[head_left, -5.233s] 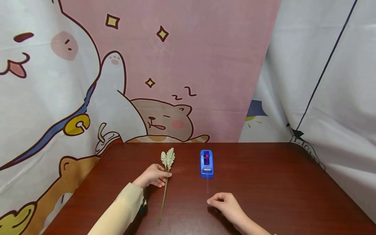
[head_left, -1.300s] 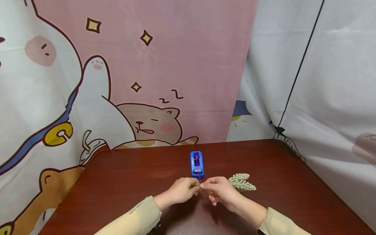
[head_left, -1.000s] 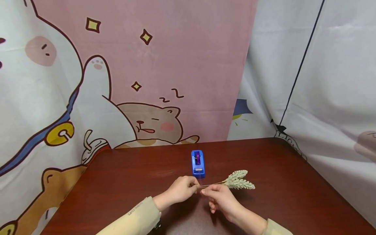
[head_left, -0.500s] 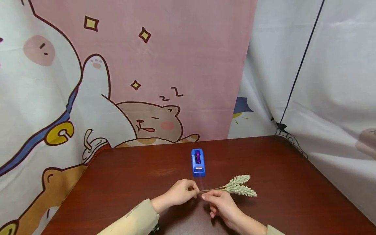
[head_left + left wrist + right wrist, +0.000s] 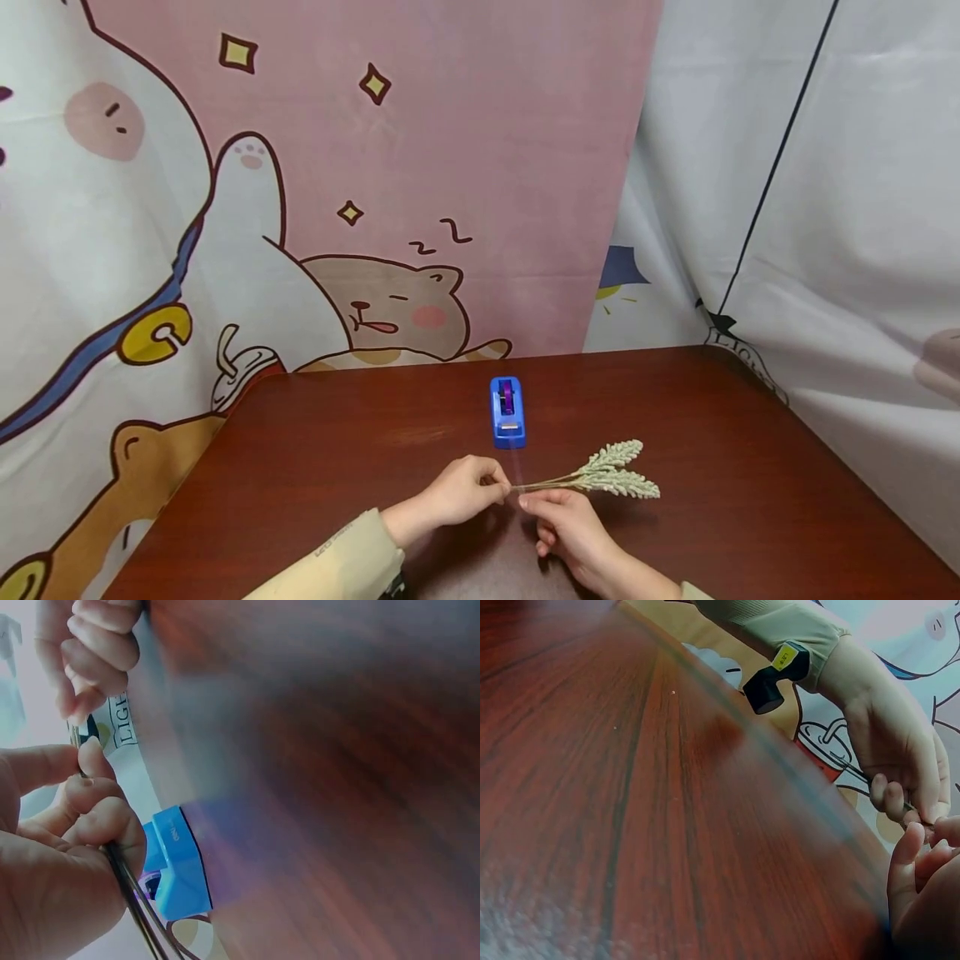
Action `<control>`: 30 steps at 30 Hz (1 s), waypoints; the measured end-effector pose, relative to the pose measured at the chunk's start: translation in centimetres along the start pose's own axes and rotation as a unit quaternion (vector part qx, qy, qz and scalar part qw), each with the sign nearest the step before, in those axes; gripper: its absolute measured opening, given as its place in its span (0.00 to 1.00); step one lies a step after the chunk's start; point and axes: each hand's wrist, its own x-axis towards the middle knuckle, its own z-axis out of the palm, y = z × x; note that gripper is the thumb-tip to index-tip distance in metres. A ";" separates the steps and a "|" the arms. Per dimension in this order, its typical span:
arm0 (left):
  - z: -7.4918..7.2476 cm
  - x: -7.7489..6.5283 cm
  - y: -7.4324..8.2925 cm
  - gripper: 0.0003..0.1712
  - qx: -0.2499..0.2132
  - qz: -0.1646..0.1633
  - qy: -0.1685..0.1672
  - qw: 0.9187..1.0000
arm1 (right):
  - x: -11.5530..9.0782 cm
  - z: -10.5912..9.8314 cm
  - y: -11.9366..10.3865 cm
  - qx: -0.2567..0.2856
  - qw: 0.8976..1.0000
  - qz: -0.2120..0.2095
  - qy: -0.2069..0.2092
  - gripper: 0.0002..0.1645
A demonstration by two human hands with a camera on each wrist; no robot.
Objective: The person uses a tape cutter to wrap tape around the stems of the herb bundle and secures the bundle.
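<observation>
My left hand (image 5: 463,490) grips the thin stems of a small bunch of pale green artificial flower sprigs (image 5: 617,472), whose heads point right. In the left wrist view the stems (image 5: 139,904) pass through the curled fingers and come out below the palm. A strip of clear tape (image 5: 516,467) runs from the blue tape dispenser (image 5: 507,423) toward the stems between my hands. My right hand (image 5: 572,523) pinches the strip's near end with thumb and forefinger, just below the stems. Exactly where tape meets stems is too small to tell.
The dark red-brown wooden table (image 5: 360,433) carries the dispenser near its far middle, with a purple tape roll inside. A cartoon-printed curtain (image 5: 540,167) hangs behind the table and along both sides. A dark device (image 5: 776,679) sits on the left wrist.
Five seconds ago the left hand held the sprigs upright at the left; now they lie sideways across the tape. Over the last second both hands drew slightly nearer, away from the dispenser.
</observation>
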 end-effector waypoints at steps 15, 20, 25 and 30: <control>-1.2 0.3 0.4 0.07 -0.007 0.004 -0.020 1.000 | 1.9 0.9 1.0 -0.017 0.994 -0.068 0.088 0.13; -0.8 0.6 0.1 0.07 -0.007 -0.004 -0.025 1.000 | 2.0 0.9 1.2 -0.004 0.991 -0.081 0.104 0.17; -0.6 0.7 0.0 0.08 -0.007 -0.006 -0.027 1.000 | 2.1 0.9 1.0 -0.006 0.991 -0.075 0.111 0.18; -0.6 0.6 0.3 0.07 -0.004 -0.008 -0.028 1.000 | 2.2 0.9 1.0 -0.005 0.992 -0.068 0.105 0.20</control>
